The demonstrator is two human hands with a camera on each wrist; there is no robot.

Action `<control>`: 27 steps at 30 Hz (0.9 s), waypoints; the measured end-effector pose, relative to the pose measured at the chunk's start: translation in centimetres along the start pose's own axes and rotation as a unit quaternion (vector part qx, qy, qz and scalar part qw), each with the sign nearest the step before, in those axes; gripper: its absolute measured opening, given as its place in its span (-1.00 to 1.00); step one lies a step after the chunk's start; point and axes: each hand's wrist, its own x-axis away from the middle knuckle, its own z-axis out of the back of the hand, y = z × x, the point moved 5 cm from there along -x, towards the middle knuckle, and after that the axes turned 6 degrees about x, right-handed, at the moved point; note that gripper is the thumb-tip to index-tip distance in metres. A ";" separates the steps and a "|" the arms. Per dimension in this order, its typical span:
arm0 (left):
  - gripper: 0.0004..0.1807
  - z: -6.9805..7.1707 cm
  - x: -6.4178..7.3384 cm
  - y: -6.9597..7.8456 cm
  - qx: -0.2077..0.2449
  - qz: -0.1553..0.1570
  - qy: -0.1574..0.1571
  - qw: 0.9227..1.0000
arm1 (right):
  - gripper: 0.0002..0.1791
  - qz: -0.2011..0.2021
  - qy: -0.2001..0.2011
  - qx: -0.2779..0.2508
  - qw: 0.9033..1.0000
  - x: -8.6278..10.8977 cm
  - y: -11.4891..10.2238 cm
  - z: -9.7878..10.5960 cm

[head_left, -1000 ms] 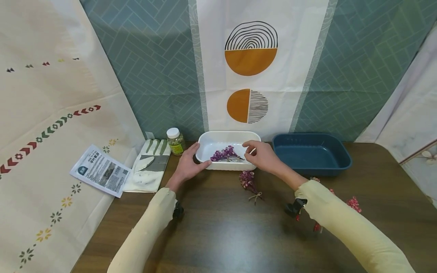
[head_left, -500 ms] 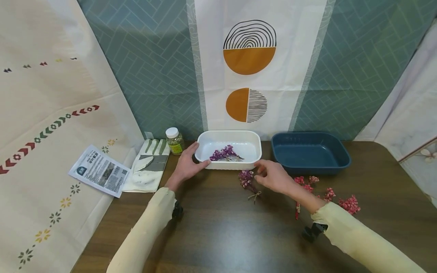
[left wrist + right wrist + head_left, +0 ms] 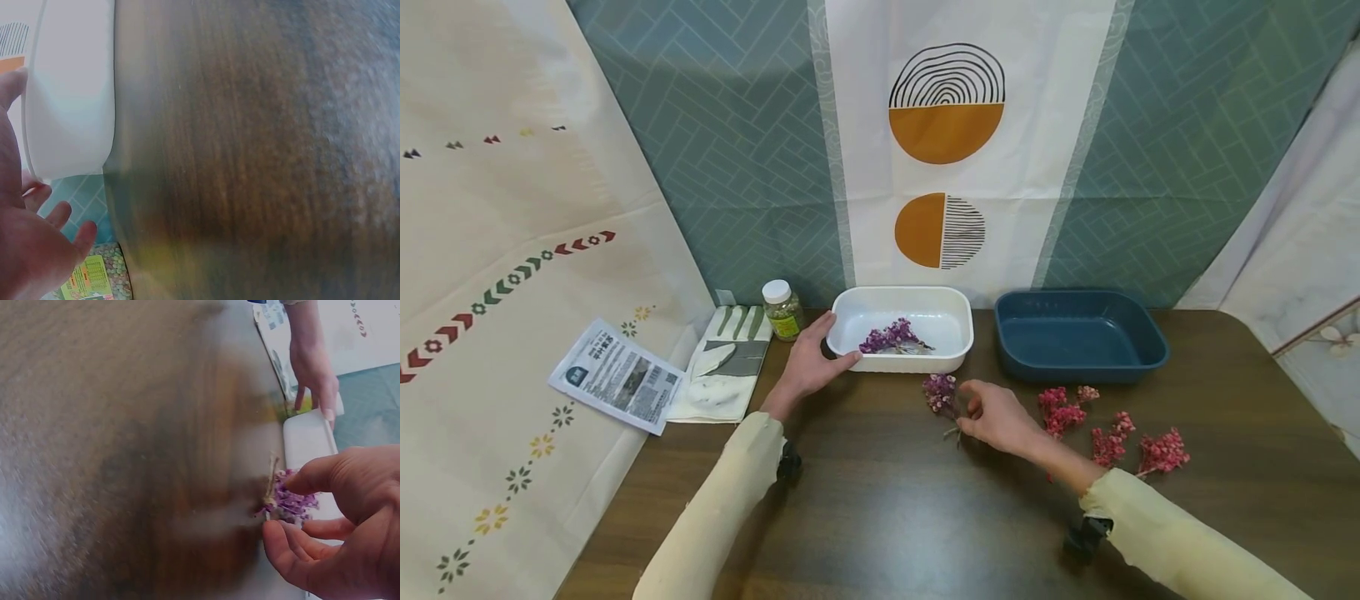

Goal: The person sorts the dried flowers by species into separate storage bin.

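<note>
My left hand (image 3: 811,363) rests against the left end of a white plastic tray (image 3: 898,364). Its thumb touches the front rim and its other fingers lie spread along the left side. Inside the tray lies a bunch of purple dried flowers (image 3: 892,335). A second bunch of purple dried flowers (image 3: 939,392), tied with twine, lies on the table in front of the tray. Beside its stems is my right hand (image 3: 997,418). In the right wrist view the thumb and fingers stand apart around this bunch (image 3: 292,501), without visibly pinching it.
A blue tray (image 3: 1081,372) stands to the right. Several pink dried flower sprigs (image 3: 1163,452) lie near my right forearm. At left are a white-capped jar (image 3: 784,312), folded gloves (image 3: 721,375) and a printed packet (image 3: 619,377).
My right hand has left the white tray's inside, come down over its front right edge and reached the tied purple bunch. The left hand has stayed at the tray.
</note>
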 end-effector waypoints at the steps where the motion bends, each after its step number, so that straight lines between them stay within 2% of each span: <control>1: -0.01 0.0 0.0 0.0 0.000 0.000 0.000 1.000 | -0.43 0.000 0.003 0.001 1.000 0.0 0.0 -0.1; 6: 0.00 -0.1 -0.1 -0.1 -0.003 0.006 -0.003 1.000 | -0.40 0.003 0.022 0.023 0.999 -0.1 0.0 -0.7; 18: 0.00 0.0 0.0 -0.2 -0.001 0.006 0.000 1.000 | -0.31 -0.020 0.059 0.074 0.995 0.0 -0.7 -1.5; 27: 0.00 0.0 0.0 -0.2 0.000 0.004 -0.003 1.000 | -0.36 -0.025 0.066 0.088 0.994 -0.4 -0.6 -2.1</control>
